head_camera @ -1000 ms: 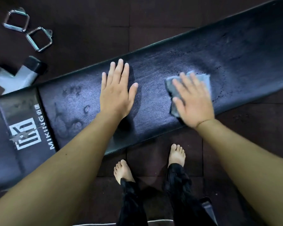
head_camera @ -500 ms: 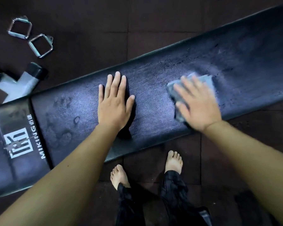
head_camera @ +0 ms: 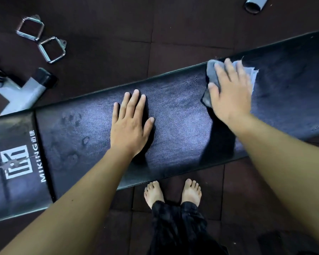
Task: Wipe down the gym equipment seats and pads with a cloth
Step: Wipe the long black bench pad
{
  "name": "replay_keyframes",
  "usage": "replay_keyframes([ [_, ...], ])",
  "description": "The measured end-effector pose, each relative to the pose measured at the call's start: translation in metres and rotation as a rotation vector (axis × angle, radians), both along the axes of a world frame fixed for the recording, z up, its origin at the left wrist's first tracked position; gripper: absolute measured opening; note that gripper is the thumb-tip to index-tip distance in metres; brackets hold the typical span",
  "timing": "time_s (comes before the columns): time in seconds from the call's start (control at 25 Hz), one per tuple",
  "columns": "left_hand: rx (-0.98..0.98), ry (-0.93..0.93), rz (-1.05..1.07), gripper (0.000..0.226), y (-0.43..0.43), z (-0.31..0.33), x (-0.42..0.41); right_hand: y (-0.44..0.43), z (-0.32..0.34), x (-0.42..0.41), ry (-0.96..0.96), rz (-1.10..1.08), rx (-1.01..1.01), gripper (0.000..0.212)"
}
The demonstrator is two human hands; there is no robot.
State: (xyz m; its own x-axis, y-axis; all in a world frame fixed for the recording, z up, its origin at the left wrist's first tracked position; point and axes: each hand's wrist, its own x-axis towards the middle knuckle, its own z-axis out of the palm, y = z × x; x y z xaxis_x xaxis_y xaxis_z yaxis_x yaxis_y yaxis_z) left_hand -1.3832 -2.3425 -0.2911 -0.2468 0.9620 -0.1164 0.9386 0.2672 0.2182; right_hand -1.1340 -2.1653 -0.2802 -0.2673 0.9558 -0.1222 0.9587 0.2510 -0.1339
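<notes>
Pressing a grey cloth (head_camera: 211,72) flat against the black padded surface (head_camera: 173,116), the right hand (head_camera: 230,91) sits near the far edge, right of the middle. Its fingers (head_camera: 228,70) lie straight and spread over the cloth, not curled round it, with the thumb on the cloth's left side. The left hand (head_camera: 129,126) rests palm down on the middle of the same surface, fingers straight and holding nothing; it looks to me like a brace.

So the wiping of this long pad seems to be mid-stroke. The stretch beyond the cloth, toward the right end, looks dull and speckled. Toward the left end there are smudges (head_camera: 75,137) just short of the printed logo panel (head_camera: 17,162). Both seem to want a pass.

The next move, to my eye, calls for weight on the cloth as it drags along the length, and for lifting the bracing hand off whichever patch comes next.

Two metal handles (head_camera: 42,39) lie on the floor, well apart from the pad, and bare feet (head_camera: 173,192) stand just beside its near edge.
</notes>
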Motion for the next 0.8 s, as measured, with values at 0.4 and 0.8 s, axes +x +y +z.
replay_keyframes([
  [0.4, 0.02, 0.003, 0.0, 0.068, -0.001, -0.004, 0.002, 0.002, -0.001, -0.02, -0.132, 0.252, 0.036, 0.06],
  [0.8, 0.013, 0.007, 0.003, 0.069, -0.002, -0.003, 0.0, -0.044, 0.001, -0.074, -0.055, 0.467, 0.006, 0.06],
])
